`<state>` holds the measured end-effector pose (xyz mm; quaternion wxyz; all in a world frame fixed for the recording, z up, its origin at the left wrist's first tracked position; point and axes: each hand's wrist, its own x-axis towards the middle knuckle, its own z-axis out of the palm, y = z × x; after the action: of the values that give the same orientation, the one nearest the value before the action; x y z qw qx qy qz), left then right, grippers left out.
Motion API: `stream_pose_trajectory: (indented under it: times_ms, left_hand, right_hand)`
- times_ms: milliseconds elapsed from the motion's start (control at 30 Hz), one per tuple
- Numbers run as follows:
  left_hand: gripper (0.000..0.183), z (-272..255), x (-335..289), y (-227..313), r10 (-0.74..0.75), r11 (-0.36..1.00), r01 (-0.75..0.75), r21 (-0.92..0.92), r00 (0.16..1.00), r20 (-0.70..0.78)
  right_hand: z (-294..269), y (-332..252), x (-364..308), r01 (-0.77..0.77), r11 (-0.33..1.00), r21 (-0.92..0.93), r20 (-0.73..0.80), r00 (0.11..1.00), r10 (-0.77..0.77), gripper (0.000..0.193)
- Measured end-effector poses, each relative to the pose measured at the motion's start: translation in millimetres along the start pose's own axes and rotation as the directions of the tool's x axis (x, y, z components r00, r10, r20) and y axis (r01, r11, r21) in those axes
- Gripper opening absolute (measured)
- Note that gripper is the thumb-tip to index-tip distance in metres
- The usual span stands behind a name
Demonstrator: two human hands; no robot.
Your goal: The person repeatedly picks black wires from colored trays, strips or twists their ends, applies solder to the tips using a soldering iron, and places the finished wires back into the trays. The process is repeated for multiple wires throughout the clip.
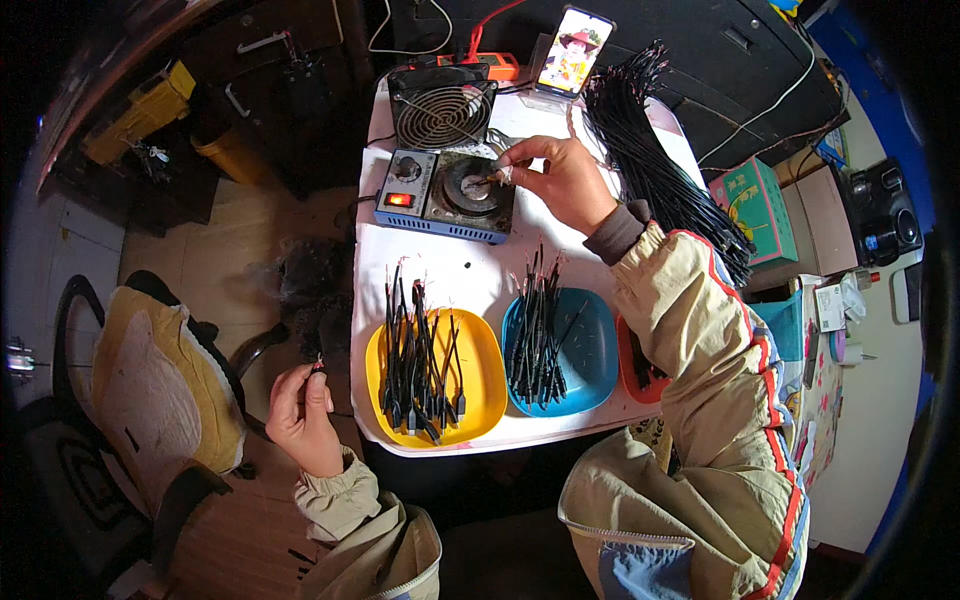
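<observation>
My left hand [305, 422], off the table's left edge, pinches a short black cable [319, 366] with its bared wire end pointing up. At the back, my right hand [565, 180] is closed over a solder pot [446, 222] with a lit red switch. Something small and thin, too small to name, sticks out from its fingertips toward the pot's round well [470, 188]; a white wrap shows on the fingers. Nearer me, a yellow tray [483, 372] and a blue tray [590, 380] hold several black cables, wire ends away from me.
Behind the pot stands a fan [442, 117]. A phone [576, 50] leans in a stand beside a long bundle of black cables [660, 160]. My right sleeve partly covers a red tray [632, 375]. A green box [755, 212] sits right; a cushioned chair [160, 385] stands left.
</observation>
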<state>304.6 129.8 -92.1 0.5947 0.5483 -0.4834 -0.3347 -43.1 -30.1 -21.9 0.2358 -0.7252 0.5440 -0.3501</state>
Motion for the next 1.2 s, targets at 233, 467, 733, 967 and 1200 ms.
stream_pose_trajectory:
  times_ms: [233,467,733,967,1200]
  left_hand:
    - [0.013,0,0,1,-0.008,1.000,0.008,0.004,1.000,0.009]
    - [0.013,1,0,0,0.007,1.000,-0.007,-0.009,1.000,0.015]
    - [0.013,1,0,-1,-0.012,1.000,0.012,-0.004,1.000,0.010]
    - [0.013,1,-1,0,-0.006,1.000,0.006,-0.027,1.000,0.015]
    - [0.013,1,-1,-1,0.006,1.000,-0.006,-0.011,1.000,0.011]
  right_hand:
    - [6,3,2,-0.002,1.000,-0.028,0.008,1.000,0.002,0.010]
    - [2,4,-3,-0.009,1.000,-0.011,0.016,1.000,0.009,0.014]
    - [1,9,-4,-0.067,0.997,0.041,0.058,0.996,0.064,0.015]
    - [-3,7,-2,-0.086,0.993,0.078,0.115,0.990,0.077,0.015]
    - [-6,13,-2,-0.201,0.952,0.231,0.213,0.965,0.152,0.011]
